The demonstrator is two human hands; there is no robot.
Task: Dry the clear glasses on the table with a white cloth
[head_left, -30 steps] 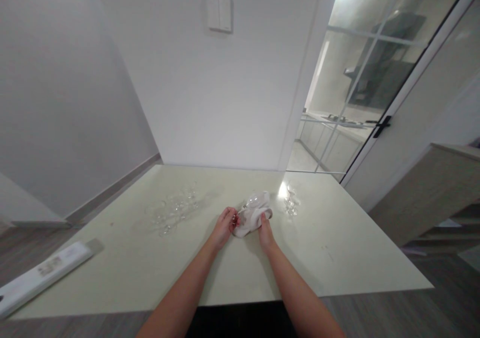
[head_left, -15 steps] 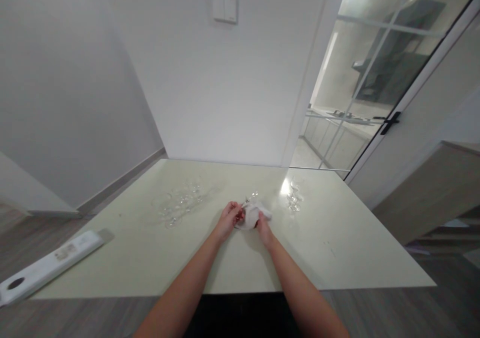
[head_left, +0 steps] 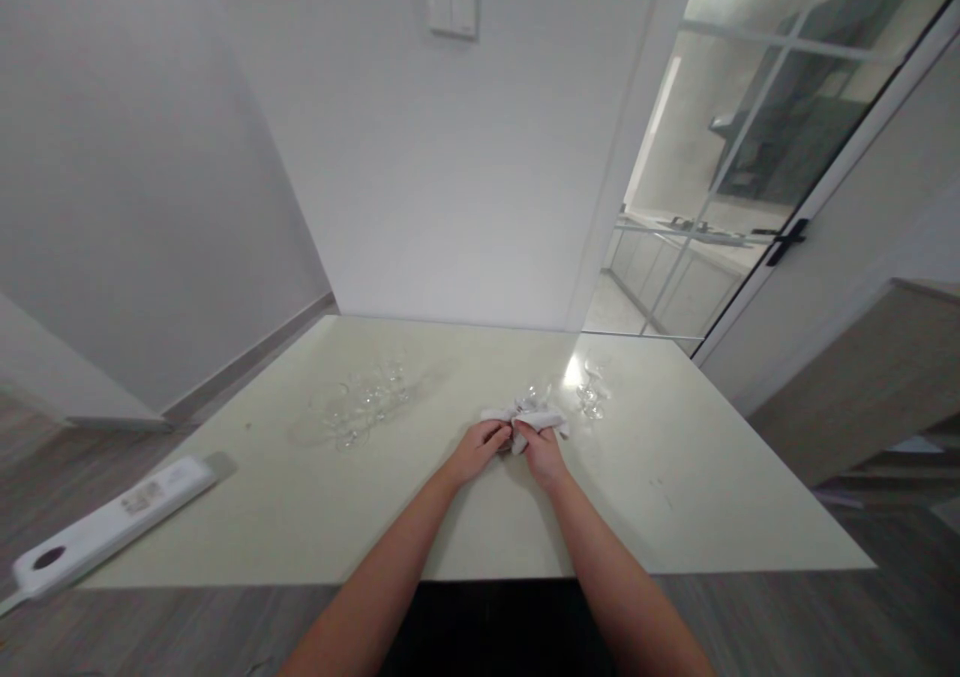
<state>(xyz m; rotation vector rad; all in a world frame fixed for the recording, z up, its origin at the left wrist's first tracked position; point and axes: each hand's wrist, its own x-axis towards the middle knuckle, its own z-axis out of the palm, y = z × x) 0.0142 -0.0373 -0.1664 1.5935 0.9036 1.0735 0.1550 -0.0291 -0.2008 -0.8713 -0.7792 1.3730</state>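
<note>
A crumpled white cloth is bunched up between my two hands, just above the pale tabletop. My left hand has its fingers closed at the cloth's left side. My right hand pinches the cloth from the right, thumb on top. Something clear, like glass, glints at the cloth's far edge, too small to make out; whether the folds wrap anything is hidden. Left of my hands stands a group of clear glass pieces. Several more clear glass pieces lie to the right, beside a bright reflection.
The pale, glossy table meets a white wall at its far side. A long white power strip juts over the left front corner. Beyond the right far edge is a glass-paned door with a black handle.
Both hands have shifted slightly right with the cloth. The cloth is now more spread, with a flap out to each side, and my hands are closer together.
</note>
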